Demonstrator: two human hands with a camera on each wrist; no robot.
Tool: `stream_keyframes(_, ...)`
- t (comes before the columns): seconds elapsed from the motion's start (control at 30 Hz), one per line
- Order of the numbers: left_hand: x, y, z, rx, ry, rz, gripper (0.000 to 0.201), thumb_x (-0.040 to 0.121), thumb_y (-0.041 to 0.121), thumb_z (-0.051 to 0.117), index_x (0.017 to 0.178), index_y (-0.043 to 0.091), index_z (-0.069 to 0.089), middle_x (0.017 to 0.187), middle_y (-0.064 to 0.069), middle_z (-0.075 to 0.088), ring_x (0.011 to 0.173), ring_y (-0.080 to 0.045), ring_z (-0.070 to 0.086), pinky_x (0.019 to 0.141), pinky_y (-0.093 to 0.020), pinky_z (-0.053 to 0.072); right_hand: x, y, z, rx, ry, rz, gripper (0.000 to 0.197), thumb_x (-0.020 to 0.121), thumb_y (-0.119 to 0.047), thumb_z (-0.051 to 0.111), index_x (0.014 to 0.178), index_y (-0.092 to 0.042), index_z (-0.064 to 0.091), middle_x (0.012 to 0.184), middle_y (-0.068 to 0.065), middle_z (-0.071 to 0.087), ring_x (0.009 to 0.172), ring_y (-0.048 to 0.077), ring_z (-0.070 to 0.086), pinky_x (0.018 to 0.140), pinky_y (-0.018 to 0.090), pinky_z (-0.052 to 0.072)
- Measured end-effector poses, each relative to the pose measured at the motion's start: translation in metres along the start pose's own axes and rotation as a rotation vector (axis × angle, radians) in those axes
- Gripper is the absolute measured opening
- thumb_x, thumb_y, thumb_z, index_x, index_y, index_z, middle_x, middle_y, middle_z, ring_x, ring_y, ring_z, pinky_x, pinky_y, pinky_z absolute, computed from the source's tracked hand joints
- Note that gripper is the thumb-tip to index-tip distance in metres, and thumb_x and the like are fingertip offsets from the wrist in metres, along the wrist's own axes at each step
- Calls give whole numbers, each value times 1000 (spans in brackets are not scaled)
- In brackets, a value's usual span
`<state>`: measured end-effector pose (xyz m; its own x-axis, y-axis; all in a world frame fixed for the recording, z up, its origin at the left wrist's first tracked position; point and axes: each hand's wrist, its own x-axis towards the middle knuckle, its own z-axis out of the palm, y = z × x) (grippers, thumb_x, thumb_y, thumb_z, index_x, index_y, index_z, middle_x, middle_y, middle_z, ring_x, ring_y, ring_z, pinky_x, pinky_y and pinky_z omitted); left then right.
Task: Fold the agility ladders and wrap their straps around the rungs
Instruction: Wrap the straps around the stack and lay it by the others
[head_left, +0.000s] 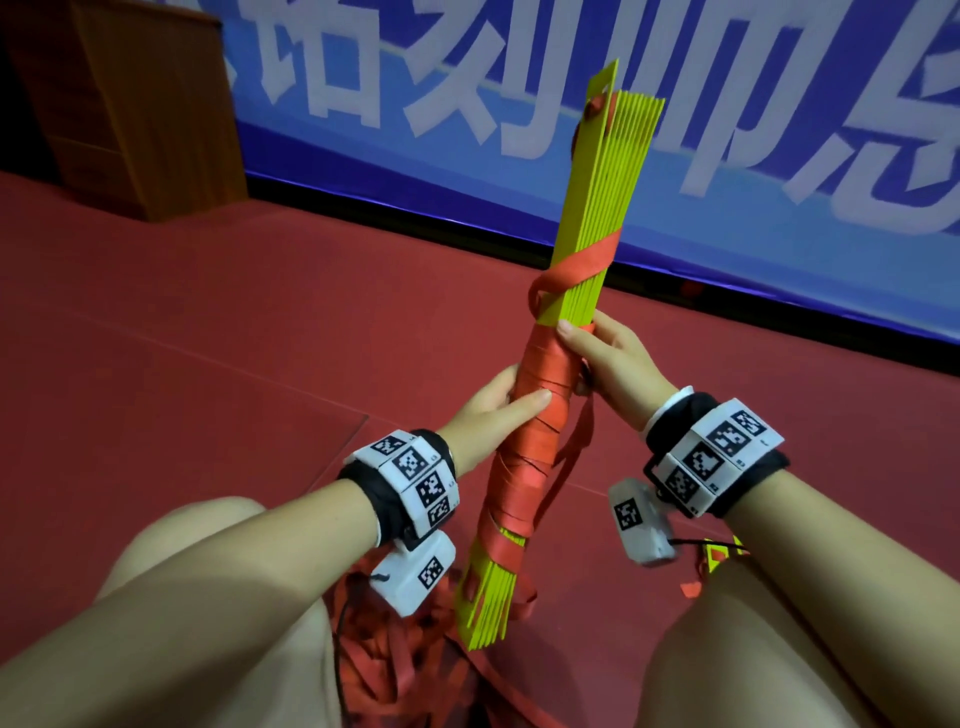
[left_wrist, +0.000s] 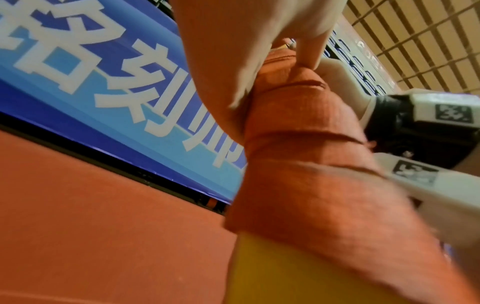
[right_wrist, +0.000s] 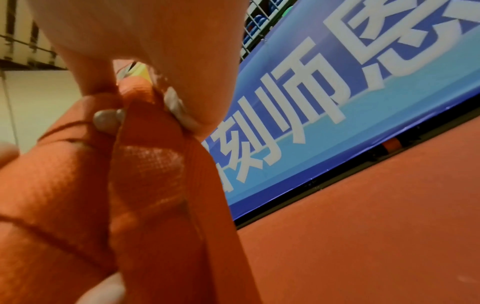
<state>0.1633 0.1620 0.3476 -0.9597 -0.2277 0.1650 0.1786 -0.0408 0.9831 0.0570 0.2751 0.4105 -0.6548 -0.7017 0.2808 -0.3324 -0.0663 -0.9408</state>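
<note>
Red carpeted flooring (head_left: 218, 322) is filling most of the head view, with a blue banner (head_left: 519, 93) bearing large white characters running across the top and a wooden cabinet (head_left: 130, 104) standing in the upper left corner. At the centre of the frame, the left hand (head_left: 493, 410) is wrapping around the bundle from the left, its thumb lying across the red windings and its fingers curling behind them. The right hand (head_left: 608, 358) is gripping the same bundle slightly higher and to the right, its thumb pressing on the top edge of the wound section. In the right wrist view, the right fingertips (right_wrist: 106, 121) are pinching a length of red strap (right_wrist: 161, 185) against the bundle. Between the hands, the stacked yellow-green rungs (head_left: 587, 208) are being held tilted, the upper end pointing toward the upper right of the frame and the lower end (head_left: 488, 608) fanning out between the person's knees. Tight red strap windings (head_left: 540, 415) are covering the middle of the stack, and one looser diagonal turn (head_left: 582, 265) is crossing the rungs just above the right hand. Loose strap (head_left: 395, 654) is lying piled on the floor at the bottom centre. Both wrists are wearing black bands carrying white marker blocks (head_left: 415, 483), and a further strap scrap (head_left: 717, 561) is lying at the lower right.
</note>
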Motion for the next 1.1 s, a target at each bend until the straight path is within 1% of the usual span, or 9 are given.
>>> stream_keyframes(0.2, 0, -6, 5, 106, 172, 57, 29, 93, 18, 63, 110, 39, 52, 101, 8, 64, 83, 3, 61, 76, -15, 49, 2, -2, -8, -17, -12, 81, 8, 94, -23, 58, 96, -20, 65, 64, 3, 46, 42, 13, 38, 38, 20, 30)
stream_keyframes(0.33, 0, -6, 4, 231, 339, 86, 43, 89, 23, 68, 126, 32, 50, 97, 16, 63, 83, 5, 61, 74, -12, 46, 6, 0, 0, -157, 105, 70, 19, 93, -25, 62, 111, -21, 68, 64, 7, 50, 33, 9, 33, 35, 17, 27)
stream_keyframes(0.5, 0, -6, 4, 387, 454, 38, 55, 84, 37, 69, 134, 36, 47, 100, 6, 67, 91, -18, 65, 85, -34, 52, 12, 8, 15, -323, 306, 49, 46, 91, -26, 63, 135, -18, 52, 82, 4, 64, 31, 3, 44, 38, 15, 37)
stream_keyframes(0.6, 1, -7, 0, 416, 429, -7, 53, 91, 45, 49, 143, 38, 41, 123, 2, 65, 111, -21, 61, 96, -28, 46, 11, 13, 26, -330, 320, 103, 52, 94, -37, 56, 140, -16, 43, 90, 5, 63, 39, 2, 51, 44, 14, 40)
stream_keyframes(0.67, 0, -6, -2, 396, 386, 2, 44, 103, 30, 36, 147, 30, 40, 143, 5, 51, 132, -14, 46, 101, -16, 30, 10, 15, 32, -279, 293, 163, 50, 95, -46, 49, 134, -15, 46, 85, 1, 61, 53, 10, 56, 55, 18, 45)
stream_keyframes(0.77, -7, -3, -4, 350, 294, 46, 42, 104, 12, 34, 145, 18, 42, 143, 3, 48, 129, -2, 40, 100, -8, 24, 9, 22, 34, -256, 284, 234, 56, 88, -59, 53, 125, -17, 54, 102, 0, 63, 83, 17, 61, 82, 31, 48)
stream_keyframes(0.87, -14, -1, -7, 246, 225, 12, 45, 101, 6, 40, 140, 26, 48, 106, -6, 68, 94, -10, 56, 88, -21, 43, 5, 22, 31, -230, 259, 236, 39, 86, -53, 61, 102, -17, 59, 85, -2, 60, 70, 14, 57, 65, 26, 46)
stream_keyframes(0.93, -15, 4, -13, 242, 213, 2, 44, 99, 6, 45, 131, 34, 50, 72, -1, 53, 70, -11, 51, 70, -23, 45, 3, 18, 28, -234, 232, 196, 29, 90, -46, 59, 90, -17, 56, 73, -1, 55, 55, 12, 52, 52, 23, 43)
stream_keyframes(1.1, -20, 15, -13, 78, 137, -72, 31, 99, 24, 53, 127, 32, 42, 97, -2, 56, 90, -16, 58, 82, -30, 49, 2, 1, 26, -96, 189, 78, 22, 97, -33, 53, 78, -20, 53, 60, -1, 47, 41, 8, 44, 44, 24, 39)
